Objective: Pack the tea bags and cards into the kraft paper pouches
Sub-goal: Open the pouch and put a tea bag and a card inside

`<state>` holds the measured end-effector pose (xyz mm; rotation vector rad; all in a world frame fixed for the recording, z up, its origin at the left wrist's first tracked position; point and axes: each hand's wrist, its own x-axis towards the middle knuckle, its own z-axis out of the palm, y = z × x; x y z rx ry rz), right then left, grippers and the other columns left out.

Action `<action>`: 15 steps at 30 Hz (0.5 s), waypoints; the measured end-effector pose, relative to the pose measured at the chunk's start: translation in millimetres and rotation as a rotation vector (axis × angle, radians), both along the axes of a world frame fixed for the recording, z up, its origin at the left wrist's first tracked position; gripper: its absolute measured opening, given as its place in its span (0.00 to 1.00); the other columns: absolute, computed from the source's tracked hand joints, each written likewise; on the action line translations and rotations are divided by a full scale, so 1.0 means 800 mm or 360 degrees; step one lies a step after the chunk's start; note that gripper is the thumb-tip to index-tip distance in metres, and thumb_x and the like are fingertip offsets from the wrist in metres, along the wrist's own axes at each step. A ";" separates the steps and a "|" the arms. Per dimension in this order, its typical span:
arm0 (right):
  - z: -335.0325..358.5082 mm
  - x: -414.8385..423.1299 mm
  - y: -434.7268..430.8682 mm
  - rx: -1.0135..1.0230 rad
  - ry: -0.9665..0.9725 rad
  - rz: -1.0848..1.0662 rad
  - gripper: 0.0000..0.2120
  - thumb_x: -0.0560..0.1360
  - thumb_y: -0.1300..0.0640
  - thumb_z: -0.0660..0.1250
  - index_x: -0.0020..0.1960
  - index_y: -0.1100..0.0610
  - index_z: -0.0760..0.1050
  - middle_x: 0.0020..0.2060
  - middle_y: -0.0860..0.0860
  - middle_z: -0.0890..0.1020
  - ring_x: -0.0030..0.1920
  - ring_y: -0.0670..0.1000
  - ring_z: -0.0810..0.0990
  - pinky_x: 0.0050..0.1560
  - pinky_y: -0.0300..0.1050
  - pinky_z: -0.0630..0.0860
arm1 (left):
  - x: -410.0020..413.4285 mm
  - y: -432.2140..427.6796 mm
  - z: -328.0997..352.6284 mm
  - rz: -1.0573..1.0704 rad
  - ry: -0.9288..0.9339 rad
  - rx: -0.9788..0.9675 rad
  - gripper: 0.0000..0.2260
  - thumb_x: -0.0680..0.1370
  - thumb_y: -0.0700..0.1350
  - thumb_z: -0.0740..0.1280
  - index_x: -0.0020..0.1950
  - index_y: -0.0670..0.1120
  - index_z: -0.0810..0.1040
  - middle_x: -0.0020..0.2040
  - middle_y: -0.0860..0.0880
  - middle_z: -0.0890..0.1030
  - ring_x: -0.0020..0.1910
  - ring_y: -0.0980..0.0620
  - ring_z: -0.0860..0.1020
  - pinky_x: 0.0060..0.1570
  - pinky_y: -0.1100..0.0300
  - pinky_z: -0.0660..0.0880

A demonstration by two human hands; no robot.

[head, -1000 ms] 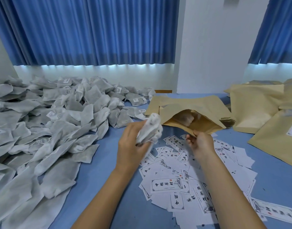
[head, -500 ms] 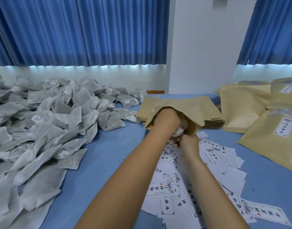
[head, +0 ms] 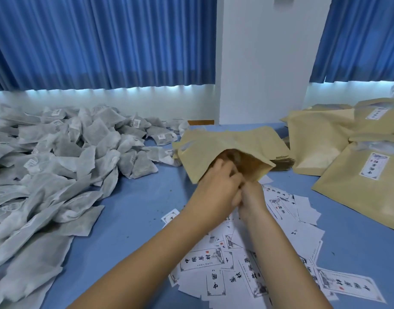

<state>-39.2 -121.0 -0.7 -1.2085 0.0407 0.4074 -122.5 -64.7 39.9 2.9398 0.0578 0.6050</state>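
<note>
Now left hand (head: 216,186) at open pouch (head: 225,150) mouth, right hand (head: 252,197) holding rim.

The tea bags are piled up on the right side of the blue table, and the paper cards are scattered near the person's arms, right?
Not quite. In the head view the tea bags are piled on the left side of the blue table. The paper cards are indeed scattered near the person's arms.

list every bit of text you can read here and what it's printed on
"中國茶材" on a card near the left forearm.
"中國" on a card below it.
Same-style characters on the far-right card: blurred.
Pouch labels: characters blurred.
Tea bag tags: too small to read.
</note>
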 end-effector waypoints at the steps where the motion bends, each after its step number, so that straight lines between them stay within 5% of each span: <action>1: -0.001 0.001 0.000 0.0005 0.0038 0.0006 0.15 0.74 0.73 0.55 0.33 0.60 0.68 0.22 0.53 0.70 0.23 0.50 0.69 0.19 0.31 0.63 | -0.020 0.003 -0.003 -0.0178 0.0078 -0.0165 0.08 0.78 0.43 0.62 0.54 0.45 0.77 0.48 0.54 0.75 0.47 0.58 0.73 0.45 0.62 0.71; 4: -0.002 0.003 0.001 -0.0048 0.0098 0.0032 0.11 0.76 0.72 0.53 0.41 0.63 0.71 0.29 0.57 0.72 0.26 0.51 0.69 0.19 0.34 0.64 | -0.059 0.023 -0.012 -0.0267 0.0607 -0.0576 0.05 0.74 0.47 0.70 0.48 0.49 0.78 0.36 0.58 0.75 0.34 0.63 0.71 0.34 0.71 0.65; 7: -0.003 0.002 0.003 -0.0057 0.0124 0.0044 0.10 0.78 0.71 0.54 0.44 0.65 0.72 0.31 0.58 0.74 0.28 0.51 0.69 0.19 0.34 0.66 | -0.069 0.041 -0.037 0.0001 0.0987 -0.0156 0.18 0.69 0.56 0.74 0.53 0.52 0.73 0.46 0.57 0.71 0.43 0.58 0.70 0.38 0.61 0.65; 15: -0.003 -0.002 0.001 0.0004 0.0202 0.0044 0.10 0.79 0.69 0.55 0.42 0.63 0.71 0.31 0.57 0.76 0.30 0.51 0.71 0.20 0.34 0.67 | -0.058 0.049 -0.053 0.0029 0.0959 -0.0584 0.10 0.70 0.43 0.75 0.48 0.48 0.77 0.43 0.53 0.78 0.39 0.57 0.73 0.38 0.65 0.70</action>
